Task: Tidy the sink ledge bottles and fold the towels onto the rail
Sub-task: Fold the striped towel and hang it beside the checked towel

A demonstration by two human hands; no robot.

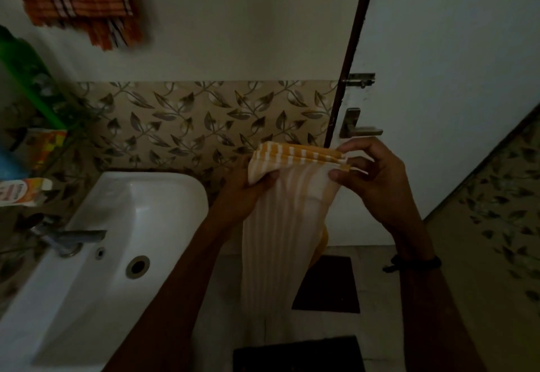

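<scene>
Towel [287, 219], yellow and white striped, is up in mid-air to the right of the sink [122, 225], held between both hands over the floor. Its folded top edge runs roughly level, left to right, and the long axis drops straight down from there, the loose end hanging toward the floor. The stripes run along that length.

Left hand [248, 193] grips the top left corner, thumb pressed on the near face and the other fingers hidden behind the cloth. Right hand [377, 172] pinches the top right corner, thumb and fingertips closed on the stacked layers there. A dark band [415, 263] sits on the right wrist.

Up at the top left, an orange striped towel [79, 0] hangs against the wall, blurred. On the left edge a green bottle [26, 76] stands tilted in view, with a colourful box [46, 149] below it and a carton [23, 190] lying just beside the sink's back corner. The tap [73, 238] points out over the basin. Behind the hands, the door handle [358, 129] and a latch [361, 80] show on the door edge. Two dark mats [328, 284] lie on the floor beneath the hanging cloth.
</scene>
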